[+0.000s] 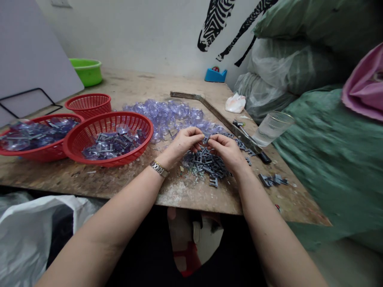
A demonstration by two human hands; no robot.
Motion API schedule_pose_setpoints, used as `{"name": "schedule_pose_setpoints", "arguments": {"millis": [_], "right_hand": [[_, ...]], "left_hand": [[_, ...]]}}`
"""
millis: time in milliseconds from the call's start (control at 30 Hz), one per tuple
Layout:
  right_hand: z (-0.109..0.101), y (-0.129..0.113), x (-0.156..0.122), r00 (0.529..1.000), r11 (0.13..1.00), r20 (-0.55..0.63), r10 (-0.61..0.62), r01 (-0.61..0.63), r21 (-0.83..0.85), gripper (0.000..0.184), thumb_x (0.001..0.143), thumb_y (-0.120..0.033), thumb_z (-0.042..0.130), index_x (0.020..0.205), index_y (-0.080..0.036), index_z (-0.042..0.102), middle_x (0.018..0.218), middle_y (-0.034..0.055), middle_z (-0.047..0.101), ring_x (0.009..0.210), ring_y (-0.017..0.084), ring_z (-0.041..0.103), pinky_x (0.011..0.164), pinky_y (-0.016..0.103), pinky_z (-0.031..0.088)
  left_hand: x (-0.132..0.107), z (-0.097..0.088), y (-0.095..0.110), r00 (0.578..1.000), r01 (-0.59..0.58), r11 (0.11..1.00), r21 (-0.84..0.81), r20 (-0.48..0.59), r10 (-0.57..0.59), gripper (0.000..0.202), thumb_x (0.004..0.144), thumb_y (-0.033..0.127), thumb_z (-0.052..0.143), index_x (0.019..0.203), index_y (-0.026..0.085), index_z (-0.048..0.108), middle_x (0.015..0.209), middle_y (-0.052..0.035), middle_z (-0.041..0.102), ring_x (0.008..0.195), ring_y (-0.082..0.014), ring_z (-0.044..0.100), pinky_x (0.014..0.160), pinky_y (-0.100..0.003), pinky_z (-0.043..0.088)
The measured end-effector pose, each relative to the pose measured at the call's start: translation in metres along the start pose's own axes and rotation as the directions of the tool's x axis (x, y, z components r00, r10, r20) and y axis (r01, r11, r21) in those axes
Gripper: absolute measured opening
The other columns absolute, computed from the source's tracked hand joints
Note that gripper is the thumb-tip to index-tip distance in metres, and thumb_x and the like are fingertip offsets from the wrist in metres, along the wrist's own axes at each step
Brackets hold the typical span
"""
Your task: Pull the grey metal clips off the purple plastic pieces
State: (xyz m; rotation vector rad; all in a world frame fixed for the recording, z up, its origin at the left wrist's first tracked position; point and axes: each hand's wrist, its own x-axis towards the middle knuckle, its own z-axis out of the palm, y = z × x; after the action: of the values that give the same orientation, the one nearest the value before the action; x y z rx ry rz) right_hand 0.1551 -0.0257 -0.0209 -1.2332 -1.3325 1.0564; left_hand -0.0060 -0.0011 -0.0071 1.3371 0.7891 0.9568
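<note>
My left hand (188,142), with a metal-band watch (159,168) on its wrist, is closed in a pinch. My right hand (228,152) faces it, thumb and forefinger pressed together. Between the fingertips of both hands is a small grey plastic clip (206,140), partly covered by the fingers. Just below, a heap of similar dark grey plastic clips (211,164) lies on the wooden table (191,195). Clear violet-tinted plastic pieces (170,115) are piled behind my hands.
Red baskets (109,161) at the left hold mixed clear and grey pieces. A long metal bar (220,115) lies diagonally behind the heap, near a glass (272,129). A blue tape dispenser (215,75) and green basin (88,72) stand farther back. Green sacks (323,131) crowd the right edge.
</note>
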Motion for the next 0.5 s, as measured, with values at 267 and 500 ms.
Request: {"name": "schedule_pose_setpoints", "arguments": {"millis": [267,500], "right_hand": [[0.0,0.001,0.001,0.998,0.999,-0.063,-0.018,0.02,0.029,0.041,0.058,-0.052,0.077,0.065,-0.021,0.052,0.063,-0.0021,0.059,0.061,0.012,0.053,0.057,0.024,0.042],[-0.003,0.001,0.003,0.987,0.997,-0.158,0.003,0.01,0.083,0.043,0.055,-0.051,0.078,0.069,-0.021,0.05,0.071,0.0009,0.068,0.065,0.014,0.062,0.059,0.025,0.046]], "left_hand": [[0.004,-0.006,0.002,0.989,-0.09,0.958,0.274,-0.091,0.119,0.012,0.084,0.018,0.053,0.073,0.016,0.054,0.062,0.0038,0.053,0.051,-0.0065,0.051,0.051,-0.018,0.041],[0.011,-0.036,0.003,0.937,-0.058,0.676,0.734,-0.193,0.29,0.011,0.079,0.012,0.056,0.071,0.017,0.062,0.075,-0.0021,0.061,0.077,-0.0155,0.056,0.075,-0.026,0.043]]}}
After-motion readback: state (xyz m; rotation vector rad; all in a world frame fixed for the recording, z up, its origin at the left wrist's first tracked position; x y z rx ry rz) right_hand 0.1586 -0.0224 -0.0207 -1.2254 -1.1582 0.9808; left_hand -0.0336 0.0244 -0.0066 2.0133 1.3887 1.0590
